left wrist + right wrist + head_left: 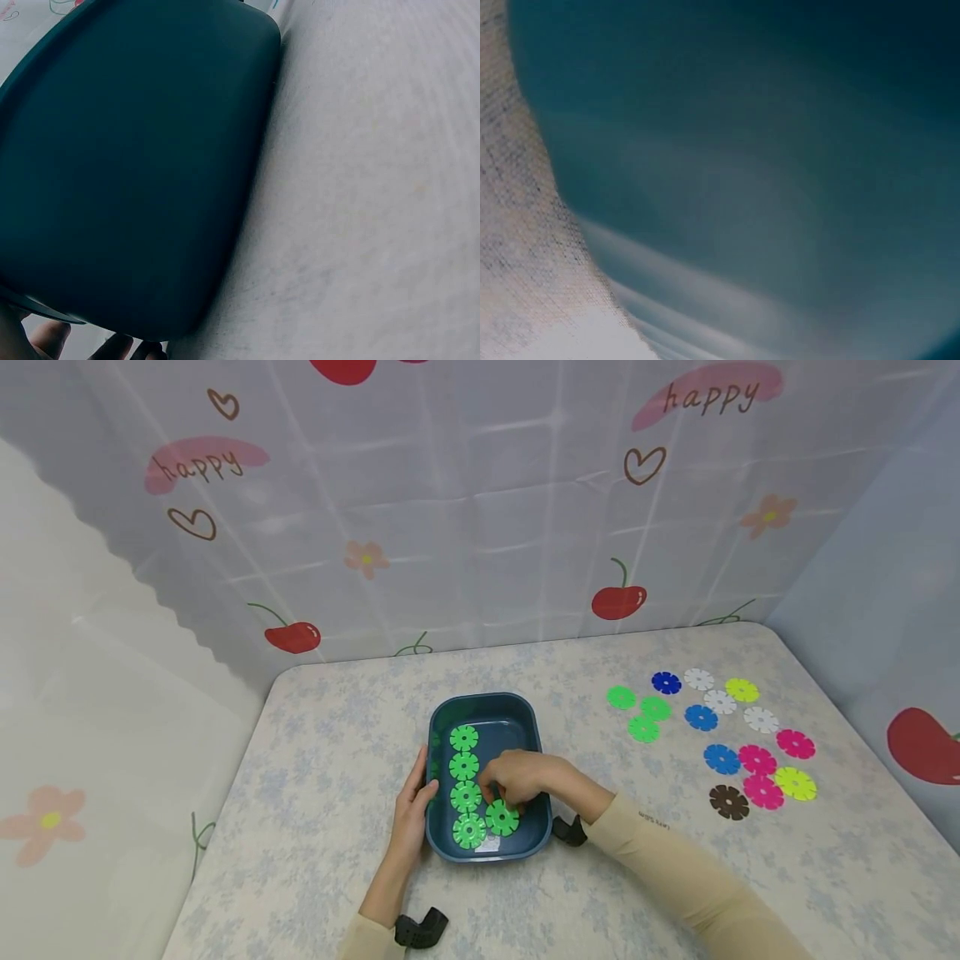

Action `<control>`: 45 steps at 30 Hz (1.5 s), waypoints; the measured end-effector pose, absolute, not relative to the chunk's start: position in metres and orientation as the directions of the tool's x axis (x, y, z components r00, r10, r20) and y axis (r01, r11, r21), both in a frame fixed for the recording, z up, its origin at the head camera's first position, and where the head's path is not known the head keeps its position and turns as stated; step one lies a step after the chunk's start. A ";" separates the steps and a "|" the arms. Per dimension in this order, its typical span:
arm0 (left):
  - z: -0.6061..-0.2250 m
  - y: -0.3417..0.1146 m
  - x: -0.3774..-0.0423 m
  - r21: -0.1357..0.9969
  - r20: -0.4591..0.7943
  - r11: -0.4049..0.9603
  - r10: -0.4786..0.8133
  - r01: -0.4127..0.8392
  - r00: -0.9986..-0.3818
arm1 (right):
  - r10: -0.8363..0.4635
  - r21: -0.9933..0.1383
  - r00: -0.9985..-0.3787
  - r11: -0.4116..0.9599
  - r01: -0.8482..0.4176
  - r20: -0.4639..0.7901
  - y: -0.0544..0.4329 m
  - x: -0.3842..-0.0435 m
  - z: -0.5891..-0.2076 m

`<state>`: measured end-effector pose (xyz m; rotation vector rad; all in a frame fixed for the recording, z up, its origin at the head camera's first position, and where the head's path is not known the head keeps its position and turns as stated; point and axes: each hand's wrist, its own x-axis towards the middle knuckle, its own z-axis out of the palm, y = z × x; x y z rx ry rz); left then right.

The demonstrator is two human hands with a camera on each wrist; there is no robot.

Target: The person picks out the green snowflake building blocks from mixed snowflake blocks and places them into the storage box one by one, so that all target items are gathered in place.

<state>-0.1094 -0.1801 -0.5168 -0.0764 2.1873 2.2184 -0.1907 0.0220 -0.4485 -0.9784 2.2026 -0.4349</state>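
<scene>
A dark blue tray stands on the table with several green notched plastic discs in it, most in a column along its left side. My left hand holds the tray's left wall, thumb at the rim and fingers along the outside; its fingertips show beside the tray wall in the left wrist view. Inside the tray, my right hand has its fingers curled down at a green disc right of the column's lower end. That hand partly hides this disc. Only the tray's blurred wall and tablecloth show in the right wrist view.
On the right of the table lie loose discs: green, blue, white, pink, yellow and brown. A printed curtain hangs behind the table. Black wrist mounts sit on both wrists.
</scene>
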 end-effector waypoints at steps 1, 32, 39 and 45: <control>-0.517 -0.180 -0.109 0.998 -0.053 -0.014 -0.016 -0.053 -0.998 | -0.749 -0.534 -0.489 0.662 -0.525 -0.448 0.022 -0.190 -0.449; -0.517 -0.179 -0.108 0.999 -0.039 -0.022 -0.016 -0.039 -0.999 | -0.770 -0.456 -0.517 0.638 -0.621 -0.374 0.022 -0.186 -0.453; -0.517 -0.179 -0.108 0.999 -0.043 -0.021 -0.017 -0.042 -0.999 | -0.764 -0.435 -0.525 0.645 -0.628 -0.375 0.022 -0.185 -0.454; -0.517 -0.179 -0.108 0.999 -0.053 -0.014 -0.018 -0.053 -0.998 | -0.764 -0.438 -0.531 0.645 -0.626 -0.367 0.022 -0.185 -0.455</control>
